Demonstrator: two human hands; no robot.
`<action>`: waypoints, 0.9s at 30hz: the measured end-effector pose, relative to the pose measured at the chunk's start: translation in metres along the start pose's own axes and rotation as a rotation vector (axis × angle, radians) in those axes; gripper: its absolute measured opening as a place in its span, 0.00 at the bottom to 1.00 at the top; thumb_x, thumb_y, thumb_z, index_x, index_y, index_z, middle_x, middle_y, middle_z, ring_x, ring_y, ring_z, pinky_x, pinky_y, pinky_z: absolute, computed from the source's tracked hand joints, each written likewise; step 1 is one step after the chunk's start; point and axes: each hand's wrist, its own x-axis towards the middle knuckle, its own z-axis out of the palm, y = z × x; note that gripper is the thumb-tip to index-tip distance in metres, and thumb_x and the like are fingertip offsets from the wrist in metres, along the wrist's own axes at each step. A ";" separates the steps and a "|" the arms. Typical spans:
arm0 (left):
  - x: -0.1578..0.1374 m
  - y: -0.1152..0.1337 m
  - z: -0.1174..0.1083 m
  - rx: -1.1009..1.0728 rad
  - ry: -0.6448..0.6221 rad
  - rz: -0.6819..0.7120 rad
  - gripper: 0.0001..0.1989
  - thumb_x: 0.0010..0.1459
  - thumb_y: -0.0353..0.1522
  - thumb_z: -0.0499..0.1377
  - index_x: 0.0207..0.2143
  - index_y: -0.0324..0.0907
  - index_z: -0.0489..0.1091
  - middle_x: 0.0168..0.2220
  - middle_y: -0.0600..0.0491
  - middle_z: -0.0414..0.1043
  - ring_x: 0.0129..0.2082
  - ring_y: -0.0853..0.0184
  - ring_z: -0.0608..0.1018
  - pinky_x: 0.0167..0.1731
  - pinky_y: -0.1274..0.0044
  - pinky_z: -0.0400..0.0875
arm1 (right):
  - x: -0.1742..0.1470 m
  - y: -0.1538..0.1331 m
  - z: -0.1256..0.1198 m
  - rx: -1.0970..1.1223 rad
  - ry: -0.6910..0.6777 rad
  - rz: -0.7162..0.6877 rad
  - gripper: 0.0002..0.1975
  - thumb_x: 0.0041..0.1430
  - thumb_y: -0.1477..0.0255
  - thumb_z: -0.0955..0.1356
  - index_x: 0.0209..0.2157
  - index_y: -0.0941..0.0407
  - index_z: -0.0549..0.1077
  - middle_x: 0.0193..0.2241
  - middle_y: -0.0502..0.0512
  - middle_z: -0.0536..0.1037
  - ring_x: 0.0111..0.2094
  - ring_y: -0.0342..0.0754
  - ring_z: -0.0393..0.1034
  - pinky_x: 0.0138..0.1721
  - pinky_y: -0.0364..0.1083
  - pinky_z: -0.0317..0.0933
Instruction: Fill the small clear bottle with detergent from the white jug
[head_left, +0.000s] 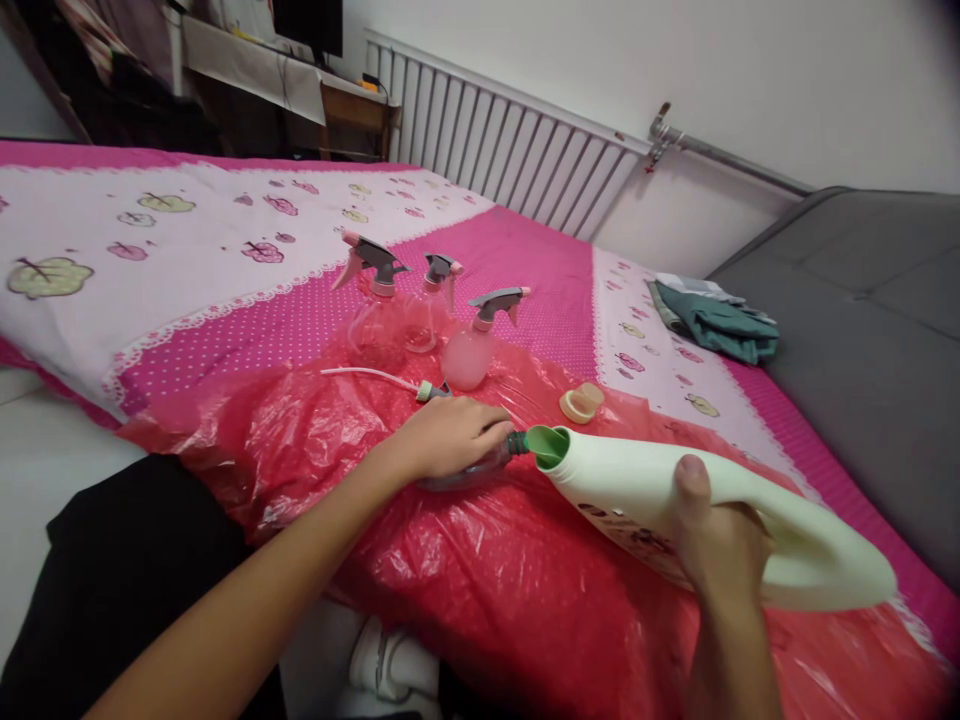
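Note:
My right hand [716, 530] grips the handle of a large pale green detergent jug [630, 470], tipped on its side with the mouth pointing left. The jug's green spout [547, 445] meets the dark neck of a clear bottle [476, 472]. My left hand [454, 438] is wrapped over that bottle, which leans toward the jug and is partly hidden by my fingers. Just behind my left hand lies a loose spray head [431, 391] with a long pale tube. A pale yellow cap [582, 402] rests on the red plastic sheet [465, 570]. Whether liquid is flowing I cannot tell.
Three spray bottles stand behind my left hand: one on the left [377, 320], one in the middle [426, 315], one cloudy [469, 355]. Folded green clothes [716, 320] lie near the grey headboard [855, 290]. A radiator [487, 130] and a desk [262, 70] stand beyond the bed.

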 end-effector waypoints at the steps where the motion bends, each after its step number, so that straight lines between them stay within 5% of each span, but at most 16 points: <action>1: 0.000 0.000 0.000 0.002 -0.001 0.001 0.22 0.72 0.40 0.44 0.35 0.44 0.74 0.37 0.51 0.79 0.35 0.63 0.76 0.34 0.73 0.60 | 0.000 0.000 0.000 0.003 0.000 0.001 0.51 0.53 0.41 0.49 0.46 0.73 0.76 0.47 0.87 0.76 0.59 0.79 0.65 0.62 0.65 0.56; 27: -0.001 0.001 -0.001 0.021 -0.021 -0.044 0.22 0.73 0.41 0.44 0.40 0.45 0.75 0.43 0.52 0.80 0.39 0.61 0.78 0.37 0.72 0.61 | -0.001 0.000 0.002 0.009 0.032 0.018 0.48 0.52 0.43 0.50 0.46 0.72 0.75 0.48 0.87 0.75 0.60 0.79 0.64 0.63 0.64 0.54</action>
